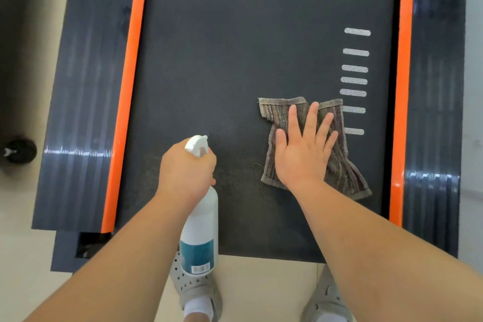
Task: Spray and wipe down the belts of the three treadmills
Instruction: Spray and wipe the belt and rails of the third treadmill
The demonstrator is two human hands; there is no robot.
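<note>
The right hand is lying flat with its fingers straight and spread, pressing palm-down on a crumpled, striped brown-grey cloth, its forearm reaching in from the lower right. The left hand is curling its fingers round the neck of a white plastic spray bottle with a teal label, gripping it just beside the cloth's left edge without touching the cloth. Both hands are working over the dark grey textured treadmill belt, the cloth sitting on the belt's right half near a column of short white dashed marks, two of which it is partly covering. Bright orange strips are running along both edges of the belt, with ribbed dark grey side rails outside them. A beige floor is showing around the machine, and grey perforated clogs are standing at the belt's near end. The bottle's long axis is running along the belt's length, its white nozzle pointing away from the person and its base hanging over the belt's near edge. The cloth's long axis is slanting from far left to near right.
</note>
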